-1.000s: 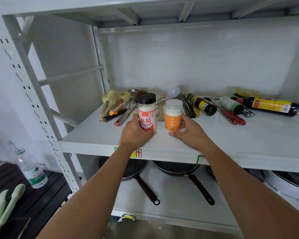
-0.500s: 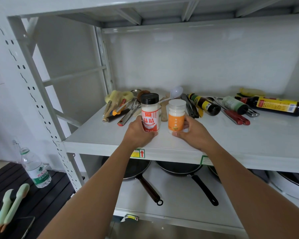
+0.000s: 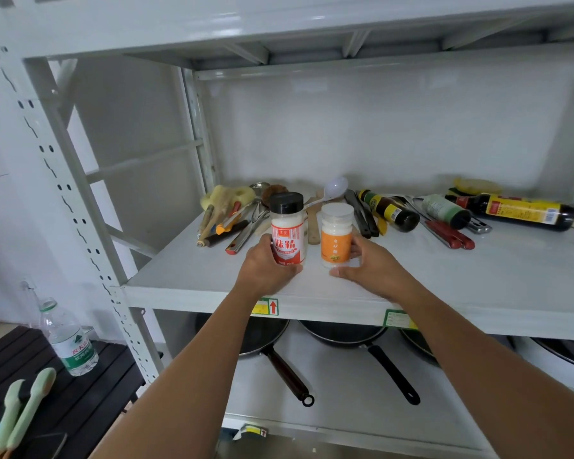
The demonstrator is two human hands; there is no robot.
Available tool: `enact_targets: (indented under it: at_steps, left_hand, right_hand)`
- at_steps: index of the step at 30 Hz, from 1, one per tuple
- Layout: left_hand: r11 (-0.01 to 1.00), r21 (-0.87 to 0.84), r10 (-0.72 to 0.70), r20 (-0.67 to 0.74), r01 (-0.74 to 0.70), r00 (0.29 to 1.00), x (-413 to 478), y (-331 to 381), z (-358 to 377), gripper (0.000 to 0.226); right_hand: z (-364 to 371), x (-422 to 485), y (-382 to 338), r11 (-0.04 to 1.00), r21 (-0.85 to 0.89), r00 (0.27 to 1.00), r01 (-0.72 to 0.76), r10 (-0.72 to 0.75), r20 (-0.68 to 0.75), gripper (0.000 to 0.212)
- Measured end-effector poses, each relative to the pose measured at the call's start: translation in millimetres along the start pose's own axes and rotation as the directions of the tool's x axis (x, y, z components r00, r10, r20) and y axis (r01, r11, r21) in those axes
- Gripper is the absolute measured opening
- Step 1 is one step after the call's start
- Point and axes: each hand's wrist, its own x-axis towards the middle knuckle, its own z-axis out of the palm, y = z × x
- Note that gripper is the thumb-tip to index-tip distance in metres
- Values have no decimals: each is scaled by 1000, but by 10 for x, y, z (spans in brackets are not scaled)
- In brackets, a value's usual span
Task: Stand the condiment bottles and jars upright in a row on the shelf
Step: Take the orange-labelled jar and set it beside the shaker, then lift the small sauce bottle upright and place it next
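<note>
Two jars stand upright: black-capped jar [image 3: 287, 228] inside left hand [image 3: 266, 266] grip, orange-labelled jar [image 3: 336, 235] inside right hand [image 3: 370, 264] grip.

Front strip of shelf [image 3: 478, 286] bare to right of both hands, wide open for reach. Left front corner bare too. Two upright jars, black-lid jar [image 3: 287, 228] and white-lid jar [image 3: 336, 235], near front centre, narrow gap between. Back blocked: utensil pile [image 3: 232, 220] at left, wooden spatula [image 3: 313, 226] and tongs [image 3: 362, 215] behind jars, lying bottles [image 3: 391, 212] [image 3: 446, 210] [image 3: 524, 212] and red-handled tools [image 3: 449, 235] across right rear. Clear height overhead under upper shelf [image 3: 279, 24]. Upright post [image 3: 77, 226] bounds left side.
</note>
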Motion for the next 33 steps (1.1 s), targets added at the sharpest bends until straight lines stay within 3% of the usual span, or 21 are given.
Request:
enact_targets:
  at_steps: [4,9,13,16,26,33]
  left_hand:
    - [1000,-12,-7,4,7,1000,-5,10,-21,89]
    - [1000,15,7,-72,-6,997,37,-58,97,91]
    - [998,53,20,-105,-14,994,101,-104,133,95]
    - [997,69,43,-107,-36,993,128,-127,144,99]
    - [991,122,79,-164,-59,983,127,-153,180,96]
    - [984,154,121,-188,-92,975,47,-111,138,92]
  right_hand:
    - [-413,84,-44,988,-152,994,-15,31,105,76]
    - [-953,523,-21,897,-440,991,-43,-16,-130,33]
    - [-1108,945,238,787,-598,975,-152,19,-223,27]
    - [-1042,1126,344,763,-603,962,-234,90,-259,17]
    - [-803,1514,678,744,-611,952,-270,112,-285,52]
    - [-773,1417,542,865,-459,937,-202,34,-347,58]
